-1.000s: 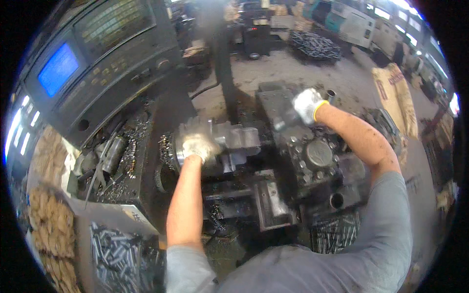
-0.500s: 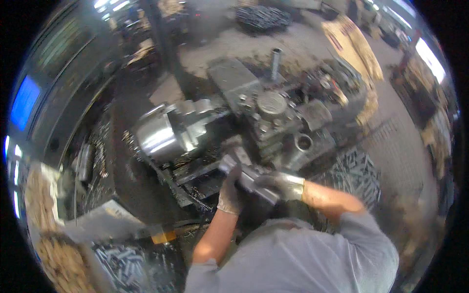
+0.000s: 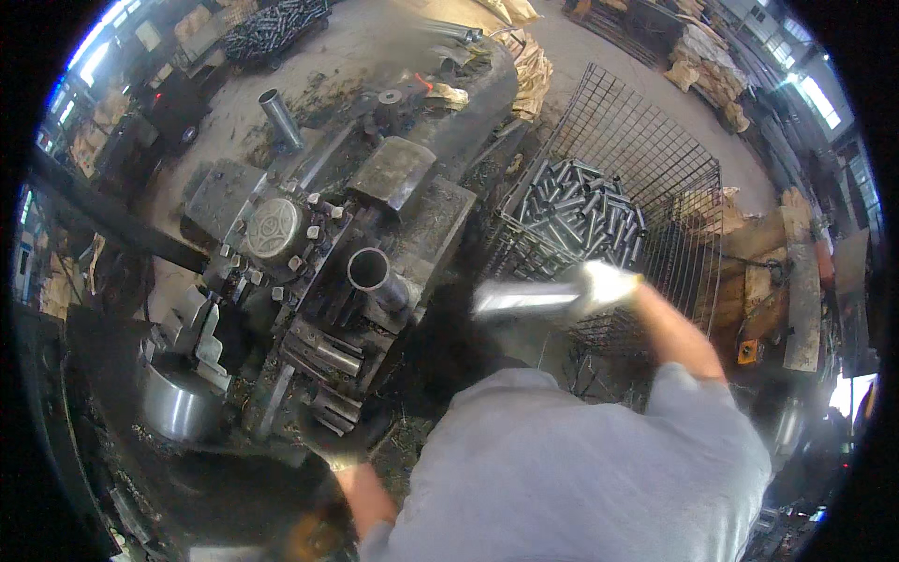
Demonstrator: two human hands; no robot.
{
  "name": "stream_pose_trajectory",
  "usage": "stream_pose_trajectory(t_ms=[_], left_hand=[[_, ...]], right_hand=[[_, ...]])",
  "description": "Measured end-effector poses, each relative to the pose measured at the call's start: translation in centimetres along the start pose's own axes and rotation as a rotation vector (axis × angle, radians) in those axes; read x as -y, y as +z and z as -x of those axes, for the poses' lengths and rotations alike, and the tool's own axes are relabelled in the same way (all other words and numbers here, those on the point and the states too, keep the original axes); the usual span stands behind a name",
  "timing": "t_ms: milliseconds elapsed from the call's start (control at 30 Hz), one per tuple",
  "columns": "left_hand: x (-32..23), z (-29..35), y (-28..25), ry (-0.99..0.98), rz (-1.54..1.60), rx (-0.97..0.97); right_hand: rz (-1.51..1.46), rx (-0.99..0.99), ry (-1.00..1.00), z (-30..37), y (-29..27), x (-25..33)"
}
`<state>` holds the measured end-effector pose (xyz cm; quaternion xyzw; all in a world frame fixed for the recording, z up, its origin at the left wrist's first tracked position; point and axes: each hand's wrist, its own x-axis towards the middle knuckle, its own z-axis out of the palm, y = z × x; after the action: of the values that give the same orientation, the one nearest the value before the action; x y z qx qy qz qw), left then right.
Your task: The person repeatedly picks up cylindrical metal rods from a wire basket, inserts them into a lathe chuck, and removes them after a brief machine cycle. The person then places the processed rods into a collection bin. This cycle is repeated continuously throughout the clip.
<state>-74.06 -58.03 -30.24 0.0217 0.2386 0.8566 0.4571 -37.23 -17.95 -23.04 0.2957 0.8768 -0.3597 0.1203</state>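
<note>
My right hand [image 3: 604, 284], in a pale work glove, is closed round one end of a shiny metal tube [image 3: 523, 298]. Motion smears the tube, which points left beside the wire basket [image 3: 670, 140]. Inside that basket lies a heap of similar metal tubes [image 3: 581, 214]. My left hand [image 3: 335, 448], in a glove with dark fingers, is low at the near side of the lathe, next to short metal pieces [image 3: 334, 409] on it. Its fingers blend into the dark there, so whether it grips one cannot be made out.
The lathe's chuck [image 3: 180, 398] is at the left, beside the bolted tool post [image 3: 273, 228]. A wide upright pipe [image 3: 372, 272] and a thinner tube [image 3: 281, 119] stand on the machine. Another heap of metal parts [image 3: 276, 28] lies on the far floor.
Both hands were together on the tube in front of the chuck. Now the right hand has carried it right to the basket, while the left has let go. The view has turned right.
</note>
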Motion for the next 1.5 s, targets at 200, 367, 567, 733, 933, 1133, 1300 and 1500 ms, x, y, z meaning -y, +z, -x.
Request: stream_pose_trajectory(t_ms=[200,367,567,733,933,1133,1300,1500], left_hand=[[-0.1,-0.2,3.9,-0.042,-0.058,-0.207],[1.2,0.8,5.0,-0.075,0.008,-0.272],[1.8,4.1,6.9,-0.084,-0.144,-0.214],[-0.9,4.6,4.9,-0.036,-0.192,-0.488],[-3.8,5.4,-2.0,0.129,-0.277,-0.461],[-3.8,0.5,2.1,0.41,-0.204,-0.446],[-5.7,-0.7,8.0,0.79,-0.668,-0.278],[-9.1,1.5,1.1,0.759,-0.967,-0.463]], right_hand=[[0.609,-0.383,0.581,-3.0,-4.0,-3.4],[-0.128,-0.382,-0.452,-11.9,1.0,15.7],[0.244,-0.192,-0.986,-12.2,6.0,26.6],[0.259,0.049,-0.428,-15.9,16.6,28.8],[0.137,0.073,-0.39,-20.1,15.5,29.6],[-0.235,0.496,-0.372,-19.5,13.1,35.6],[-0.316,0.42,-0.301,-17.5,11.0,40.5],[0.329,-0.183,-1.294,-24.0,-3.0,45.9]])
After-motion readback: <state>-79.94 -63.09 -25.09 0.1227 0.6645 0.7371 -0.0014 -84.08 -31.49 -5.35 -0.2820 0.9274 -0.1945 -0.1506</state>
